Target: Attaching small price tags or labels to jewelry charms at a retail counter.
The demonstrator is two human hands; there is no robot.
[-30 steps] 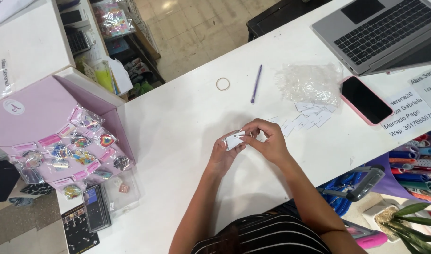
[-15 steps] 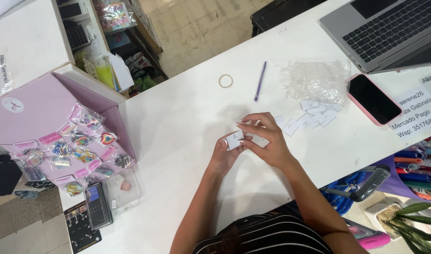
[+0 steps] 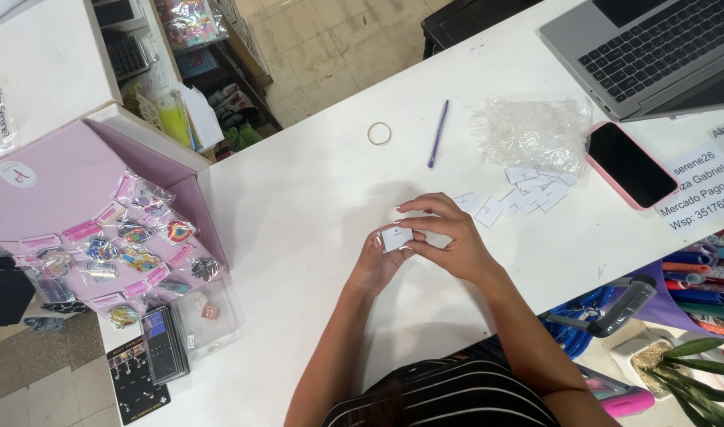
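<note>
I have a small white card (image 3: 396,237) near the middle of the frame, lifted just off the white counter (image 3: 298,205) so both sides are reachable. My left hand (image 3: 380,265) comes up from below and pinches the card's left edge between thumb and fingertips; that grip is pressed together on the card and keeps it level and facing up at me. My right hand (image 3: 449,241) arches over from the right, fingers curled, its grip pinching the card's right end, though whether something smaller sits under those fingertips I cannot tell.

Just up and to the right, within easy reach of that hand, lies a loose scatter of similar white cards (image 3: 520,194), fanned out beside a crumpled clear plastic bag (image 3: 532,130). A purple pen (image 3: 438,133) and a rubber band (image 3: 379,133) lie above, set apart so my working patch stays free. A phone in a pink case (image 3: 627,164) and a grey laptop (image 3: 654,51) sit pushed toward the upper right corner. At the left edge, a pink display board (image 3: 69,186) hung with small packets of trinkets leans face-up.
</note>
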